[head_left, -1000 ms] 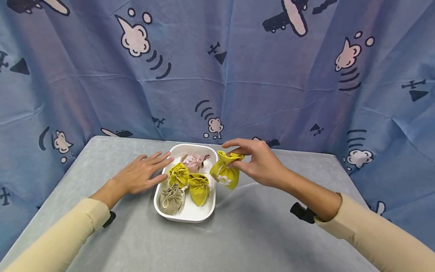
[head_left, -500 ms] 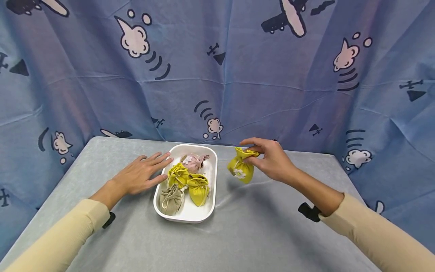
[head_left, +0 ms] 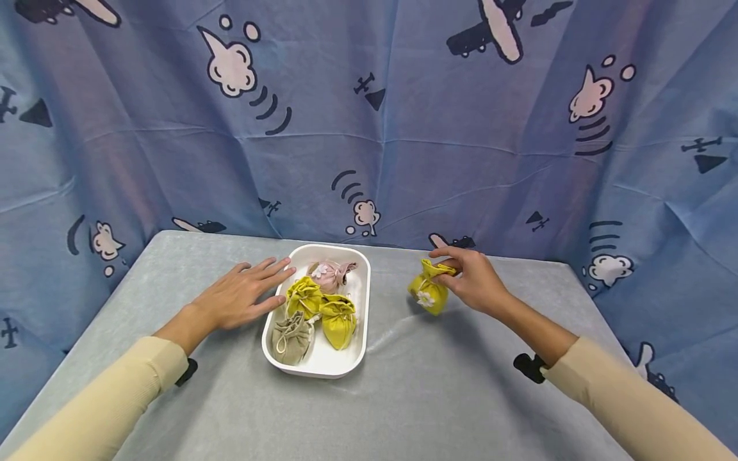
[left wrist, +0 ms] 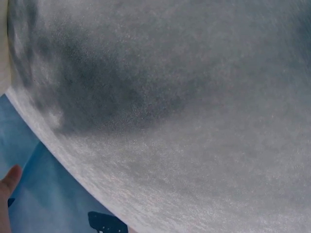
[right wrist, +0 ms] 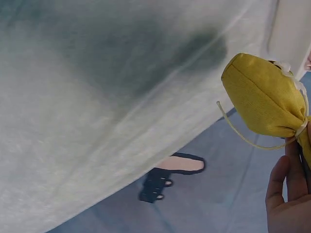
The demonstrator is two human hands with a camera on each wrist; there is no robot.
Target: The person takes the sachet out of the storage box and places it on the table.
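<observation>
My right hand (head_left: 469, 276) pinches a yellow drawstring pouch (head_left: 429, 293) by its gathered neck, right of the tray. A white flower decorates that pouch, and in the right wrist view its cord dangles loose from the yellow cloth (right wrist: 265, 97). My left hand (head_left: 242, 296) lies with fingers extended at the left rim of a white tray (head_left: 340, 365). Inside the tray are a pink pouch (head_left: 328, 275), two yellow pouches, one in the middle (head_left: 303, 296) and one to its right (head_left: 338, 323), and a beige pouch (head_left: 291, 339) at the front left.
A grey cloth-covered table (head_left: 403, 397) bears the tray. Behind it hangs a blue curtain (head_left: 403, 128) printed with planes and clouds. Dark straps sit at both wrists, the right one (head_left: 529, 368) near the sleeve cuff.
My right hand has carried the yellow pouch rightward from beside the tray's right rim, and most recently lowered it toward the table. The left hand and the tray have stayed put.
</observation>
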